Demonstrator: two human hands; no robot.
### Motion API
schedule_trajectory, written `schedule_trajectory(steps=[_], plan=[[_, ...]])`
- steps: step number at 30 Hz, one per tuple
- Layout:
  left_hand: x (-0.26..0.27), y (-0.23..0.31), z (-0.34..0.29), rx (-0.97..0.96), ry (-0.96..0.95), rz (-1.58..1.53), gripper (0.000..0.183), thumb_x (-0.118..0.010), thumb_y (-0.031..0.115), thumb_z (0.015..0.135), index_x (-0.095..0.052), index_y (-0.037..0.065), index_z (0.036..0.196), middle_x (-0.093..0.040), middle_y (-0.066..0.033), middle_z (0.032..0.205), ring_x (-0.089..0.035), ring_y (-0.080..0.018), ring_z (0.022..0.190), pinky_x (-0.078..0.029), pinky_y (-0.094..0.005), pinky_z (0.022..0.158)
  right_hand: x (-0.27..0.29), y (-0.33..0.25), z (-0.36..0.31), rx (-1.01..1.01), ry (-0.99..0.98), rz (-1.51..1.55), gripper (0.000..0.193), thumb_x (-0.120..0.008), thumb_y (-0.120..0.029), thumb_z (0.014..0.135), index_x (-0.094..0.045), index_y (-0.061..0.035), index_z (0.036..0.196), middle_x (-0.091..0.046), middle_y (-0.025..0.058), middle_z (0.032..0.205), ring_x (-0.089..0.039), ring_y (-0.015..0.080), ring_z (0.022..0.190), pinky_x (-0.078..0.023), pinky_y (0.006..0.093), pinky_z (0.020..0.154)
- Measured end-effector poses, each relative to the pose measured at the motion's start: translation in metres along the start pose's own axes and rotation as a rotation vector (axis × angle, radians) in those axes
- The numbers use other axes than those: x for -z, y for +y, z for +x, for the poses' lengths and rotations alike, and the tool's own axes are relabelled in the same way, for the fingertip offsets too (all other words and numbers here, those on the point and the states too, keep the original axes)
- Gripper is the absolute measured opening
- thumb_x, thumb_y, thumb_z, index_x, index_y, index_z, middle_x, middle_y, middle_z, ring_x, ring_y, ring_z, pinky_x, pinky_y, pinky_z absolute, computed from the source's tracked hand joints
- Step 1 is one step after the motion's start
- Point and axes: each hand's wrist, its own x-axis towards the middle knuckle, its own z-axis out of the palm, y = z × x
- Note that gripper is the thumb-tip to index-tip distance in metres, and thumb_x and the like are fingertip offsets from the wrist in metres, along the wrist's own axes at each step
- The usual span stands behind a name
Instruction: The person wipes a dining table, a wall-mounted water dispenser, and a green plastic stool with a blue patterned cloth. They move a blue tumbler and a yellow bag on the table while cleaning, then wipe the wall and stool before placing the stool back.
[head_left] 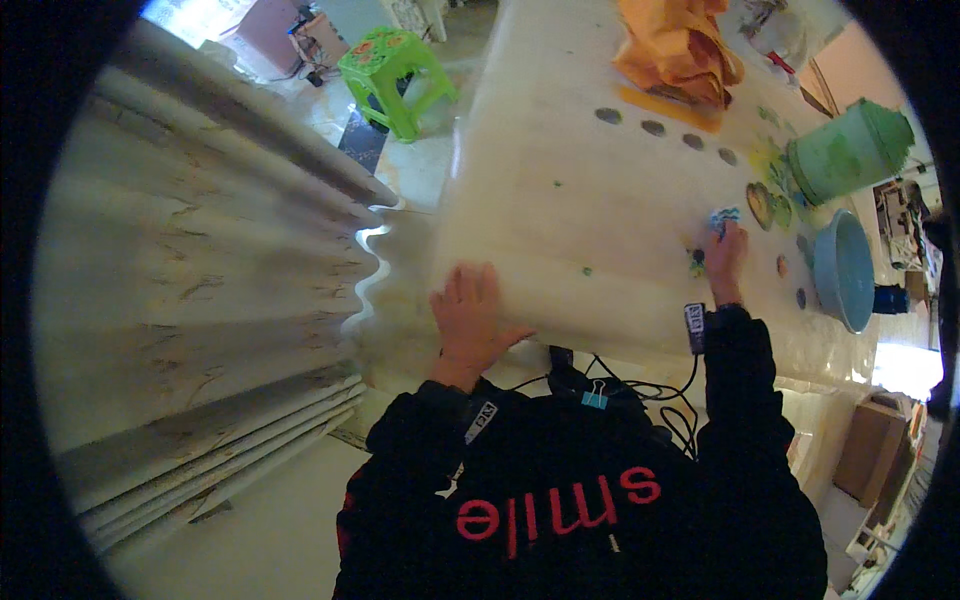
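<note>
Left hand [470, 318] lies flat, fingers spread, on the pale sheet [560, 170]; right hand [725, 258], nearer the paint blobs [770, 205], pinches a small blue scrap [722, 217] just ahead.

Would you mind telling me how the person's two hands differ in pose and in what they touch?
The left hand lies flat, fingers spread, on bare table near its edge; the right hand reaches farther out. The left hand holds nothing, while the right hand's fingers pinch or touch a small blue-and-white piece; which one is unclear. Both come from black sleeves.
</note>
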Motion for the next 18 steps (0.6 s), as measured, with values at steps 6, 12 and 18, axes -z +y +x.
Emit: schedule_trajectory(steps=[6, 12, 18], plan=[[0.005, -0.066, -0.002, -0.320, -0.037, -0.163, 0.079, -0.076, 0.042, 0.066, -0.044, 0.011, 0.132, -0.041, -0.0151, 0.135, -0.038, -0.0363, 0.126, -0.035, -0.0521, 0.097, 0.032, -0.247, -0.081, 0.531, -0.215, 0.610, 0.019, -0.059, -0.014, 0.076, -0.056, -0.0029, 0.091, -0.056, 0.0206, 0.097, -0.052, 0.0379, 0.092, -0.044, 0.0458, 0.077], [0.014, -0.157, -0.013, -0.457, -0.174, -0.349, 0.066, -0.072, 0.030, 0.074, -0.046, 0.008, 0.130, -0.040, -0.0180, 0.138, -0.039, -0.0346, 0.128, -0.037, -0.0442, 0.102, 0.034, -0.318, -0.109, 0.501, -0.312, 0.682, 0.028, -0.064, -0.003, 0.070, -0.058, -0.0033, 0.097, -0.057, 0.0192, 0.098, -0.052, 0.0393, 0.100, -0.043, 0.0437, 0.086], [0.020, -0.255, -0.027, -0.193, -0.367, -0.501, 0.061, -0.068, 0.023, 0.079, -0.043, 0.004, 0.131, -0.039, -0.0206, 0.136, -0.042, -0.0387, 0.123, -0.039, -0.0429, 0.101, 0.040, -0.176, -0.082, -0.169, 0.019, 0.104, 0.015, -0.062, -0.013, 0.077, -0.061, -0.0046, 0.090, -0.060, 0.0142, 0.087, -0.056, 0.0322, 0.083, -0.046, 0.0425, 0.073]])
